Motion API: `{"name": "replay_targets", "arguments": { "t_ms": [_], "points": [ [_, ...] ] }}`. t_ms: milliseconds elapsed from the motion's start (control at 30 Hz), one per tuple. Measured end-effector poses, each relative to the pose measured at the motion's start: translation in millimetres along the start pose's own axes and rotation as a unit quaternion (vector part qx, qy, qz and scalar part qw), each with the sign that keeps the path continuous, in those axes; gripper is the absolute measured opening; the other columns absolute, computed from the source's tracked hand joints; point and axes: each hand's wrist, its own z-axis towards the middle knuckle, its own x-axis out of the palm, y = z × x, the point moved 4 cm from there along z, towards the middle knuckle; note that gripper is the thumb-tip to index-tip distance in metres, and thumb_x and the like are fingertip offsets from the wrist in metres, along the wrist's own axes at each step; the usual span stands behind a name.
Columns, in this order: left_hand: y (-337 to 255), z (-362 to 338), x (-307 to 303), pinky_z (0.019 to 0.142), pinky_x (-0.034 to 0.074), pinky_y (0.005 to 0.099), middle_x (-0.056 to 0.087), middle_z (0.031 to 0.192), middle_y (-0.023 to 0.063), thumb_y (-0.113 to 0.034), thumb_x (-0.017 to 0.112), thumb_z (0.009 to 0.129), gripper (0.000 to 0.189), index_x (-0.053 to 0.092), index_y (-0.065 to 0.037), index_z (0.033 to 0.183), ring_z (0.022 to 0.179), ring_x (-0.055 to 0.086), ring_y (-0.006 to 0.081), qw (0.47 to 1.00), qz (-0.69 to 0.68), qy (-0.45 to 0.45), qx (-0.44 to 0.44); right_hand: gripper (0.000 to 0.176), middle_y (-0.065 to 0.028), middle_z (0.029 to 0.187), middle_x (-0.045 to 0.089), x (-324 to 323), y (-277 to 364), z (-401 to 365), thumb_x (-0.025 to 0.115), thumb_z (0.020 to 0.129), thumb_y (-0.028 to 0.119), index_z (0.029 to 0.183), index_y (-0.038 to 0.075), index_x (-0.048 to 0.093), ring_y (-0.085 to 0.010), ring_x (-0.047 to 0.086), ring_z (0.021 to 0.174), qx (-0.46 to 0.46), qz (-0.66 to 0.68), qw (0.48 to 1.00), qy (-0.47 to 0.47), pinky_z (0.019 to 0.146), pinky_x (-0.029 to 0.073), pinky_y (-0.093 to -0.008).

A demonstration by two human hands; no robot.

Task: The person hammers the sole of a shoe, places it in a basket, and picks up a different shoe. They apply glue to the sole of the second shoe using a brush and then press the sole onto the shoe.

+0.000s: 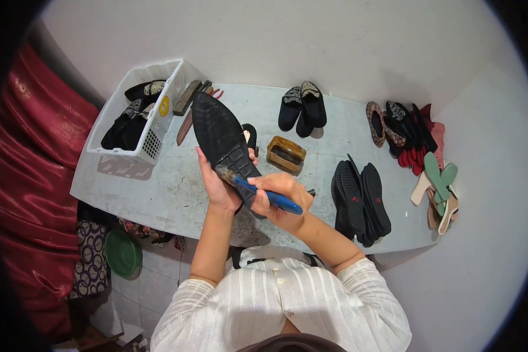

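My left hand [217,189] is closed around a black shoe sole [215,126], tilted with its pointed toe up and away from me. The side facing me has block-like ridges near the heel; what lies beneath it is hidden. In my right hand [286,192] is a blue-handled paintbrush [286,203], its bristles at the ridged part of the sole. Just beyond my hands, a yellowish-brown tub [285,166] with dark contents rests on the table. Partly behind the sole, a black shoe [250,134] is on the tabletop.
A white basket [154,134] of black shoes stands at left, with tools [186,126] beside it. Patterned black shoes [302,108] sit at the back. Black soles [358,202], more shoes [398,126] and green sole pieces [439,176] lie rightward on the grey table [217,94].
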Motion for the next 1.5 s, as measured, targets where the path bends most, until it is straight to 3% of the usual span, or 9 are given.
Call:
{"name": "replay_targets", "arguments": {
  "t_ms": [367,433,600,700,933,1000,1100,1367,1500],
  "points": [
    [-8.8,6.9,3.8,0.069,0.048,0.0358,0.057,0.088,0.0147,-0.068,0.024,0.086,0.074,0.049,-0.004,0.114,0.073,0.054,0.0258,0.992,-0.123,0.040,0.006,0.012,-0.0100,0.071,0.062,-22.5,0.6,-18.0,0.065,0.077,0.002,0.086,0.000,0.057,-0.0141,0.058,0.050,0.082,-0.035,0.993,0.074,0.045,0.046,-0.0239],
    [-9.3,4.9,11.0,0.068,0.048,0.0399,0.056,0.095,0.0135,-0.058,0.028,0.086,0.068,0.046,-0.003,0.121,0.076,0.053,0.0261,0.985,-0.170,0.017,-0.014,0.011,-0.0150,0.079,0.063,-30.0,-7.9,-22.2,0.059,0.084,0.004,0.090,-0.002,0.051,-0.0134,0.059,0.050,0.277,0.208,0.937,-0.048,0.044,0.046,-0.0228],
    [3.1,10.6,-14.1,0.074,0.050,0.0400,0.051,0.118,0.0142,-0.052,0.028,0.088,0.065,0.040,-0.002,0.128,0.088,0.055,0.0283,0.986,-0.106,0.118,-0.047,0.012,-0.0208,0.086,0.061,-46.6,-12.6,-0.1,0.046,0.090,0.005,0.093,-0.004,0.039,-0.0121,0.055,0.043,0.229,0.197,0.948,-0.100,0.037,0.045,-0.0221],
    [14.5,15.5,-16.7,0.074,0.052,0.0359,0.049,0.124,0.0135,-0.056,0.029,0.091,0.068,0.036,-0.002,0.131,0.089,0.057,0.0255,0.983,-0.178,0.046,-0.030,0.012,-0.0207,0.087,0.061,-43.5,-13.3,1.6,0.047,0.090,0.004,0.095,-0.005,0.039,-0.0127,0.056,0.045,0.228,0.196,0.949,-0.096,0.038,0.046,-0.0218],
    [18.7,7.7,7.2,0.073,0.052,0.0301,0.037,0.139,0.0111,-0.061,0.029,0.089,0.076,0.031,-0.002,0.136,0.084,0.056,0.0178,0.992,-0.103,0.066,0.013,0.014,-0.0148,0.084,0.063,-11.1,-14.3,-7.8,0.059,0.083,0.001,0.095,-0.004,0.053,-0.0125,0.061,0.055,0.234,0.182,0.954,-0.041,0.047,0.047,-0.0216],
    [16.1,10.6,5.4,0.072,0.052,0.0295,0.038,0.138,0.0113,-0.061,0.028,0.089,0.076,0.032,-0.002,0.136,0.084,0.056,0.0171,0.993,-0.094,0.070,0.026,0.014,-0.0161,0.087,0.064,-3.6,-5.1,-2.5,0.057,0.085,0.005,0.092,-0.002,0.048,-0.0133,0.061,0.054,0.051,-0.006,0.997,0.054,0.048,0.049,-0.0227],
    [7.3,14.5,4.6,0.070,0.051,0.0279,0.040,0.136,0.0124,-0.061,0.026,0.090,0.075,0.032,-0.001,0.135,0.082,0.055,0.0158,0.995,-0.055,0.069,0.053,0.013,-0.0129,0.082,0.066,-6.2,11.4,-4.1,0.062,0.080,0.003,0.088,0.000,0.053,-0.0168,0.064,0.058,-0.019,-0.065,0.996,0.064,0.053,0.051,-0.0245],
    [8.1,15.8,12.7,0.069,0.050,0.0278,0.039,0.136,0.0144,-0.061,0.027,0.090,0.074,0.032,-0.002,0.135,0.082,0.054,0.0160,0.992,-0.066,0.081,0.068,0.014,-0.0126,0.077,0.065,-20.9,10.5,-4.2,0.062,0.079,0.003,0.089,0.000,0.052,-0.0198,0.066,0.064,0.073,-0.047,0.992,0.096,0.055,0.052,-0.0269],
    [18.8,12.4,16.1,0.069,0.050,0.0282,0.038,0.137,0.0148,-0.062,0.028,0.089,0.075,0.030,-0.003,0.136,0.082,0.054,0.0168,0.992,-0.087,0.082,0.045,0.017,-0.0135,0.081,0.065,-16.5,14.4,-1.0,0.062,0.080,0.003,0.092,0.000,0.051,-0.0206,0.066,0.067,-0.021,-0.050,0.997,0.058,0.053,0.051,-0.0264]
  ]
}}
